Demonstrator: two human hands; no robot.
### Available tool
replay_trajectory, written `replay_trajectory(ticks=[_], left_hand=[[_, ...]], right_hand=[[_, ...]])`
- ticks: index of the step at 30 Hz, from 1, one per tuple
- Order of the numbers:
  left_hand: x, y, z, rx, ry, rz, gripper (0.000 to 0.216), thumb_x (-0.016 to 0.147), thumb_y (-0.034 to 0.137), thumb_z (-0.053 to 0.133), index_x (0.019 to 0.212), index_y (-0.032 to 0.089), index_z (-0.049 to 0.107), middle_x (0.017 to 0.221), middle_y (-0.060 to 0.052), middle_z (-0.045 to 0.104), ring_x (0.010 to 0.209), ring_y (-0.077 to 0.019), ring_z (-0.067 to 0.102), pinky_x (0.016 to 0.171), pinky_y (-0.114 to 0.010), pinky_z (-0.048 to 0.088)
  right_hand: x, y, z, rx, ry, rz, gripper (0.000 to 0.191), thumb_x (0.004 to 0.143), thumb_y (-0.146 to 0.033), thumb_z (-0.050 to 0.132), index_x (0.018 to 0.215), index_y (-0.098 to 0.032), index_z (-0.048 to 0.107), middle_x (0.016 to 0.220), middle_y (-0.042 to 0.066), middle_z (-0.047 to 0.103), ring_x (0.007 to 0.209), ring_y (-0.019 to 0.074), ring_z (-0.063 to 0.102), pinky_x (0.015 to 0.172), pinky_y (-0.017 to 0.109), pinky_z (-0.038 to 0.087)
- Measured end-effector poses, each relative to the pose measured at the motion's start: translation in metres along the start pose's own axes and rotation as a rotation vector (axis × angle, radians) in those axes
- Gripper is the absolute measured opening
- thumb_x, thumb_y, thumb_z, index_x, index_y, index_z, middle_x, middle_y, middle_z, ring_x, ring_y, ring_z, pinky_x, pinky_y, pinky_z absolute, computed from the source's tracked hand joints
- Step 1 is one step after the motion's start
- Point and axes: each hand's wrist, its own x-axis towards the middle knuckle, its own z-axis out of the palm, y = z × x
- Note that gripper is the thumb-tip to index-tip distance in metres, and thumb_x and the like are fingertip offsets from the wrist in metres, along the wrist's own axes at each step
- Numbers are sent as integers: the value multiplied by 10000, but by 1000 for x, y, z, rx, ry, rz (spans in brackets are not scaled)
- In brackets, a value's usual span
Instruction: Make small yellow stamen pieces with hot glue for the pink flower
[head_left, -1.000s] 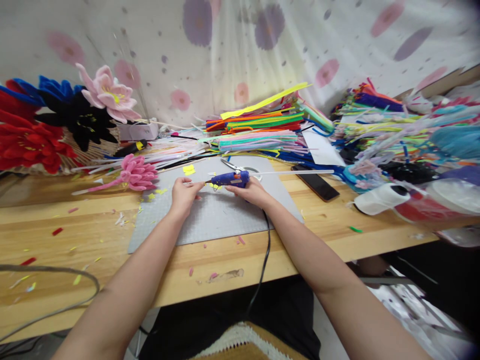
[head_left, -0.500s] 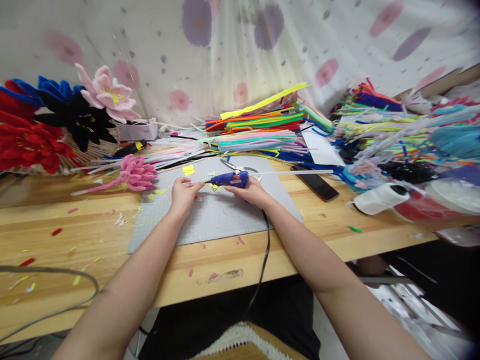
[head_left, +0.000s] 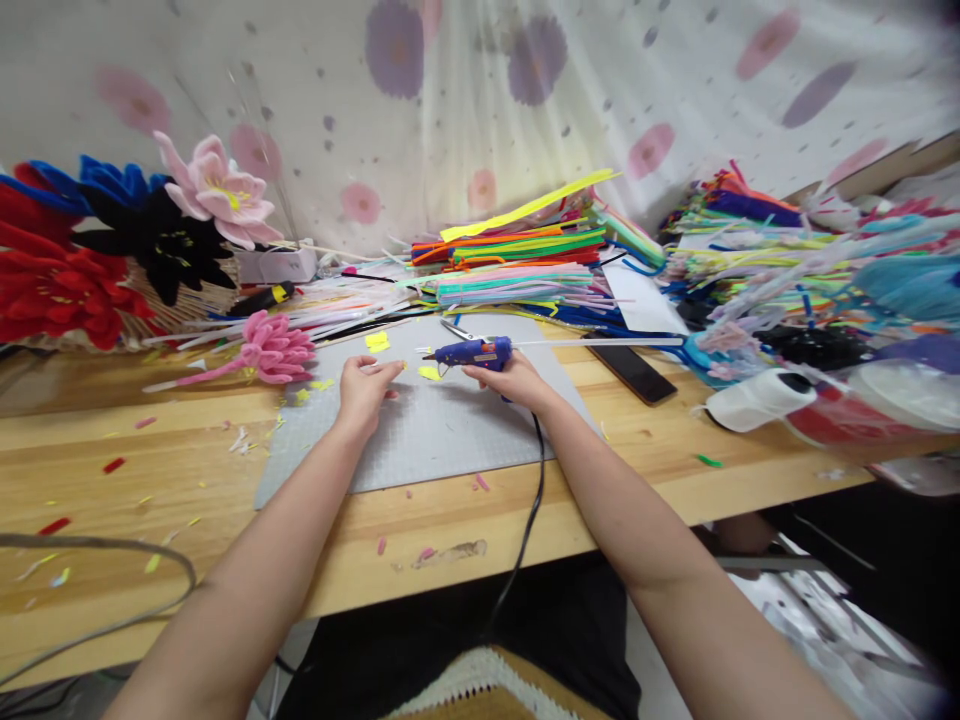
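My right hand (head_left: 511, 380) is wrapped round a blue hot glue gun (head_left: 472, 352), its nozzle pointing left and a long clear glue stick (head_left: 600, 343) sticking out at the back. Left of the nozzle, and apart from it, my left hand (head_left: 366, 392) is closed in a pinch. A tiny yellowish bit shows at its fingertips, too small to name. Both hands are over the grey cutting mat (head_left: 420, 440). Yellow pieces (head_left: 377, 342) lie on the mat, and scissors (head_left: 455, 329) are partly hidden behind the glue gun.
A pink pipe-cleaner flower (head_left: 274, 350) lies left of the mat, with fuzzy flowers (head_left: 217, 190) behind it. Bundles of pipe cleaners (head_left: 525, 245) line the back. On the right are a phone (head_left: 634, 370) and a white roll (head_left: 761, 398). The gun's black cord (head_left: 536, 500) crosses the table edge.
My right hand has drawn the glue gun a little to the right, so its nozzle is now away from my left fingertips. The left hand has hardly moved.
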Motion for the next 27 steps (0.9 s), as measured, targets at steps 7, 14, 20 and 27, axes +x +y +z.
replay_trajectory(ticks=[7,14,20,27], left_hand=[[-1,4,0,-18,22,-29,522,490,220,742,856,202,370,736,-1,603,641,-123,596,439,-180,398],[1,2,1,-36,58,-17,495,528,205,718,863,207,354,744,8,598,647,-120,594,428,-182,413],[-1,3,1,-50,51,-24,486,547,164,720,865,201,355,753,-3,615,651,-123,609,437,-185,422],[-1,6,1,-57,60,-59,486,580,127,718,898,188,356,792,-35,632,648,-122,620,442,-184,417]], right_hand=[[3,9,-24,105,232,81,436,645,-589,602,588,-158,567,479,-1,512,440,92,427,463,248,364],[12,37,-51,-18,556,186,388,649,-542,611,648,-154,612,589,64,609,605,176,574,621,305,463],[25,68,-61,-297,581,314,524,658,-569,591,900,-112,679,909,169,674,945,296,611,825,382,448],[24,63,-62,-391,414,323,595,629,-634,588,981,-159,652,951,133,669,904,258,618,753,341,453]])
